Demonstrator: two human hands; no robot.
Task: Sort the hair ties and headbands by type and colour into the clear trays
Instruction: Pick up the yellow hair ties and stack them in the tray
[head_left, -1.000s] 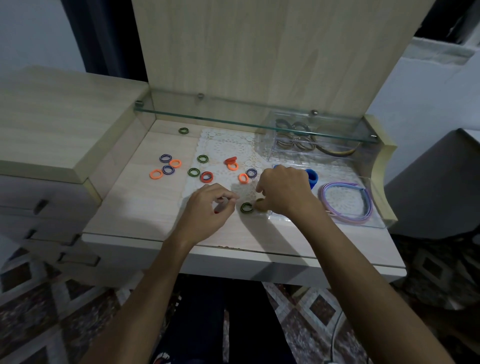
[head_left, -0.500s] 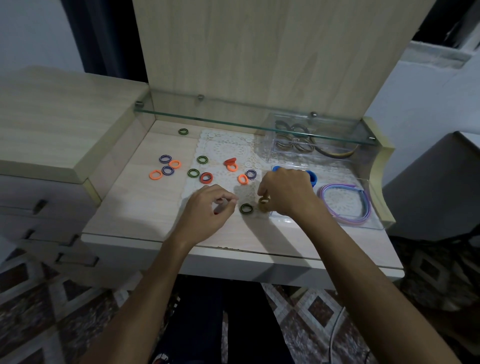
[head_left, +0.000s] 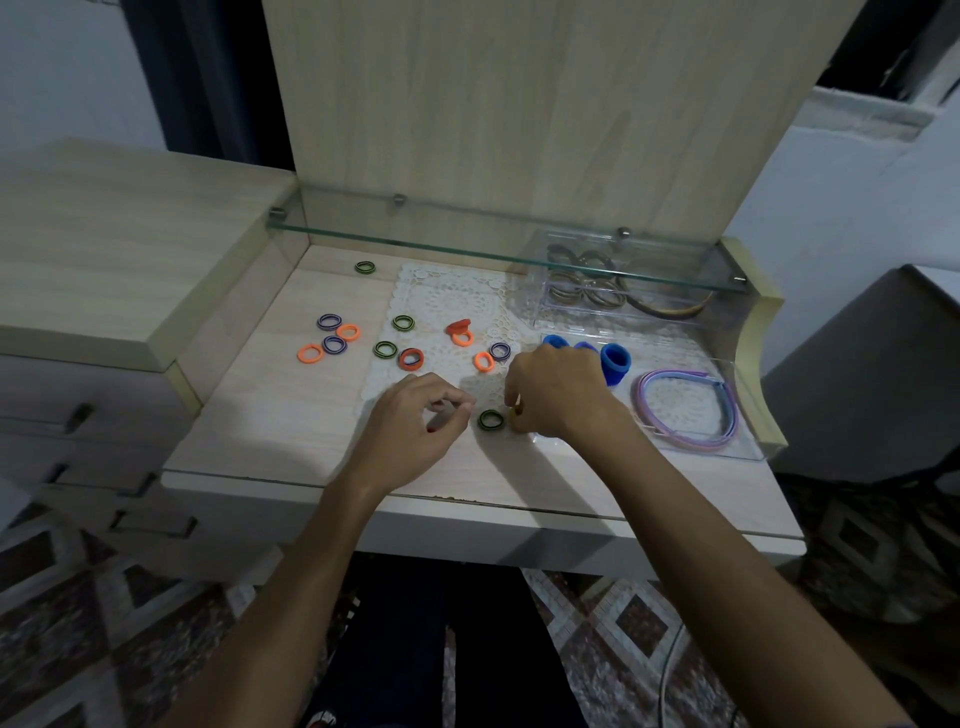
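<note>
Loose hair ties lie on the desk and lace mat: orange (head_left: 310, 353), purple (head_left: 329, 321), green-black (head_left: 385, 349). One green-black hair tie (head_left: 491, 420) lies between my hands. My left hand (head_left: 410, 431) is curled, thumb against fingertips, with a small reddish hair tie (head_left: 435, 425) peeking out, mostly hidden. My right hand (head_left: 558, 395) pinches a small yellow hair tie (head_left: 515, 414) at the front-left corner of the near clear tray (head_left: 748, 452). That tray holds blue hair ties (head_left: 616, 364) and pink-purple headbands (head_left: 685, 415).
A second clear tray (head_left: 540, 299) at the back right holds brownish hair ties and a dark headband, partly under a glass shelf (head_left: 415, 244). A raised wooden cabinet top (head_left: 114, 249) stands to the left. The desk's front edge runs close below my wrists.
My right hand has drawn slightly toward the green-black tie, and the yellow tie now shows at its fingertips. My left hand has stayed in place.
</note>
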